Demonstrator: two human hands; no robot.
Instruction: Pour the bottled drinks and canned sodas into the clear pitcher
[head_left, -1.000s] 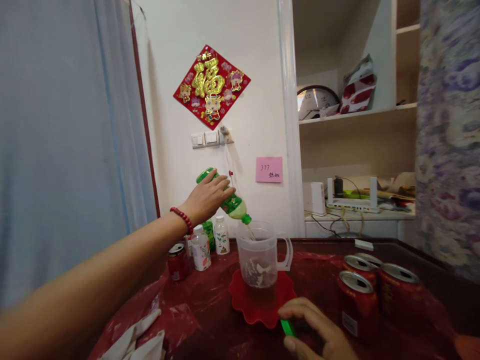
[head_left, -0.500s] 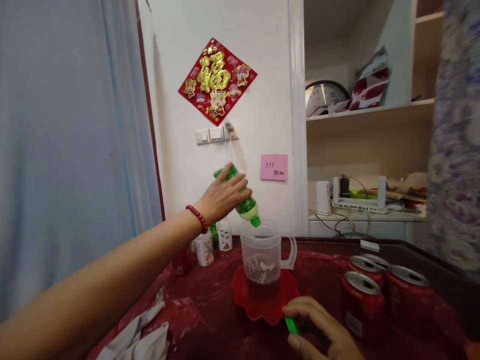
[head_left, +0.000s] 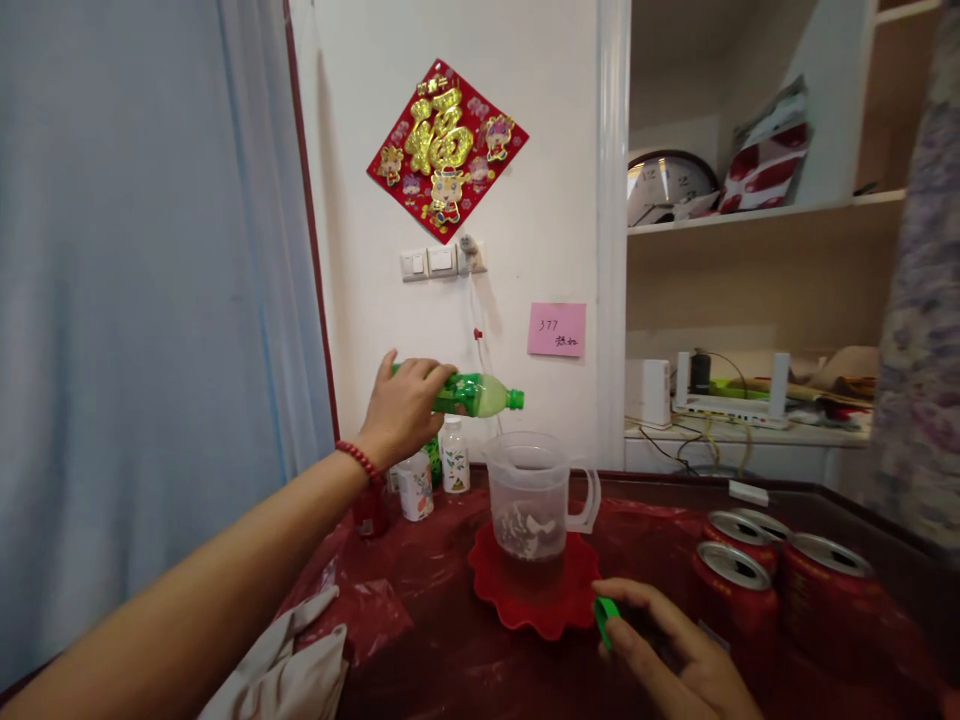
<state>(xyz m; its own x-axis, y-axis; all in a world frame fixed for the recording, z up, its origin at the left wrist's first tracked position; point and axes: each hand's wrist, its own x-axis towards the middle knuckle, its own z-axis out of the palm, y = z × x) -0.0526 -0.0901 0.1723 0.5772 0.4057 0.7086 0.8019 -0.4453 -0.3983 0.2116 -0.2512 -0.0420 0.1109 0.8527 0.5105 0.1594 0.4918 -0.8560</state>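
My left hand [head_left: 409, 405], a red bead bracelet at its wrist, is closed round a green plastic bottle [head_left: 480, 395]. The bottle lies nearly level in the air, its uncapped mouth pointing right above a clear plastic measuring jug [head_left: 529, 490]. The jug stands on a red scalloped plate [head_left: 536, 610], its handle to the right; whether liquid is in it is hard to make out. Low at the right, my right hand [head_left: 675, 650] pinches a green bottle cap [head_left: 604, 622] between thumb and forefinger, beside the plate.
Several red drink cans [head_left: 735, 585] stand at the right of the table. Behind my left wrist are white printed bottles [head_left: 455, 460] and a red can [head_left: 370, 510]. A pale cloth [head_left: 292, 660] lies at the front left. A white router [head_left: 731, 405] sits on the shelf.
My left hand has moved left and turned the bottle from tilted mouth-down to nearly level. My right hand still holds the cap, now turned edge-up. The view has shifted slightly.
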